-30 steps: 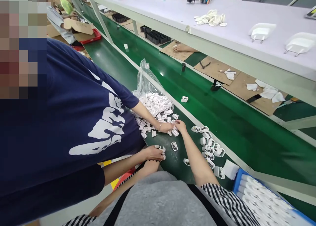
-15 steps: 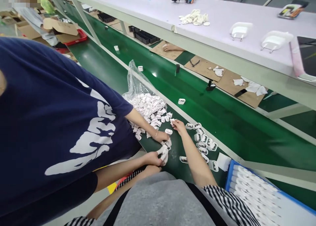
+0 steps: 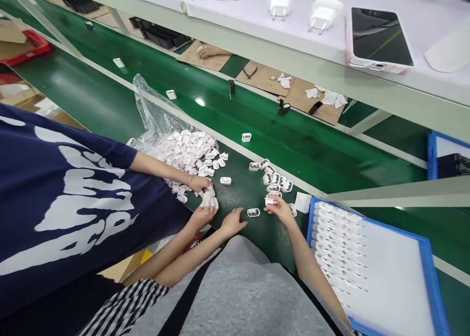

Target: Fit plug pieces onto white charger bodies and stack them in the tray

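My right hand (image 3: 280, 211) pinches a small white plug piece (image 3: 270, 201) at the near edge of a group of white charger housings (image 3: 273, 178). These stand with their open ends up, showing dark insides. Over the green work surface (image 3: 238, 194), my left hand (image 3: 232, 222) has thumb and forefinger apart and holds nothing. A single housing (image 3: 253, 212) stands just right of its fingertips. Another white housing (image 3: 225, 181) lies farther off, near a large heap of white plug pieces (image 3: 189, 150) spilling from a clear plastic bag (image 3: 147, 101).
A co-worker's hands (image 3: 200, 213), with white finger covers, work close on my left. At right sits a blue-rimmed tray (image 3: 428, 262) with rows of white chargers (image 3: 338, 248). A green belt (image 3: 220, 116) with scattered pieces runs behind. Above hangs a shelf (image 3: 293, 57) holding a phone (image 3: 380, 37).
My right hand has gone from beside the heap to the housings, carrying the white plug piece. My left hand has come out from beside the co-worker's hand. The view has turned right.
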`<state>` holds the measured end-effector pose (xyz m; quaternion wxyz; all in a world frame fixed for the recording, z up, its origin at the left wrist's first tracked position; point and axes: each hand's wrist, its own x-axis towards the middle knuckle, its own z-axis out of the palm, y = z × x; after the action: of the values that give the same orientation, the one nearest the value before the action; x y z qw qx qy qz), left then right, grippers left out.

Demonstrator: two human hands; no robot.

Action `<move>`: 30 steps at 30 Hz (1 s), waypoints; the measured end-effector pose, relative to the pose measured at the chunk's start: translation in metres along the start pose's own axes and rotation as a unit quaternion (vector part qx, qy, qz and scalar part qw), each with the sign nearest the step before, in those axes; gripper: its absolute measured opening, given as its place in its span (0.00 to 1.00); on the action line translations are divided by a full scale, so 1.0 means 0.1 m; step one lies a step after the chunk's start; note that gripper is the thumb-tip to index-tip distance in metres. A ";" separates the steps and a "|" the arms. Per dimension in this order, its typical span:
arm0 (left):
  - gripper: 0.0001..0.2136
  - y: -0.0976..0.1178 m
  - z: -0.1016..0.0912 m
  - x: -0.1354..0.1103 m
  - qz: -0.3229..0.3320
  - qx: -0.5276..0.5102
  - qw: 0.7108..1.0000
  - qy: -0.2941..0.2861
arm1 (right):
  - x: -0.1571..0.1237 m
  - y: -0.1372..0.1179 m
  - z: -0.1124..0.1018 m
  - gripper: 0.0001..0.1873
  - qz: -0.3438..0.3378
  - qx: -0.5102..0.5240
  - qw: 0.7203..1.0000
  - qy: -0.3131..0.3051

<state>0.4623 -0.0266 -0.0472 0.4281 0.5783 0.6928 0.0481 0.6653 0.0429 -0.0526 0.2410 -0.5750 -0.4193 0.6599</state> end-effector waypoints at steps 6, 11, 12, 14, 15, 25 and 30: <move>0.21 0.34 0.31 0.19 0.035 -0.054 0.998 -0.025 | -0.16 0.11 0.07 0.10 -0.124 -0.380 0.915 -0.060; 0.15 0.30 0.33 0.18 0.043 -0.071 0.997 0.007 | -0.20 0.09 0.23 0.10 -0.194 -0.548 0.811 -0.068; 0.14 0.30 0.33 0.18 0.047 -0.070 0.996 0.008 | -0.19 0.11 0.24 0.11 -0.197 -0.551 0.807 -0.078; 0.13 0.30 0.33 0.17 0.053 -0.067 0.996 0.007 | -0.17 0.15 0.26 0.12 -0.199 -0.533 0.817 -0.091; 0.13 0.30 0.33 0.17 0.055 -0.066 0.996 0.006 | -0.16 0.18 0.27 0.13 -0.200 -0.515 0.828 -0.093; 0.11 0.23 0.26 0.13 0.075 -0.101 0.992 -0.001 | -0.11 0.23 0.22 0.17 -0.203 -0.472 0.851 -0.111; 0.09 -0.02 -0.16 0.25 0.084 -0.154 0.984 -0.023 | -0.05 0.04 0.28 0.18 -0.133 -0.577 0.789 -0.168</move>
<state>0.4515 0.0005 -0.0521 0.5222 0.5626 0.6163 0.1761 0.6403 0.0294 -0.0531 -0.1237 -0.4259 -0.8281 0.3429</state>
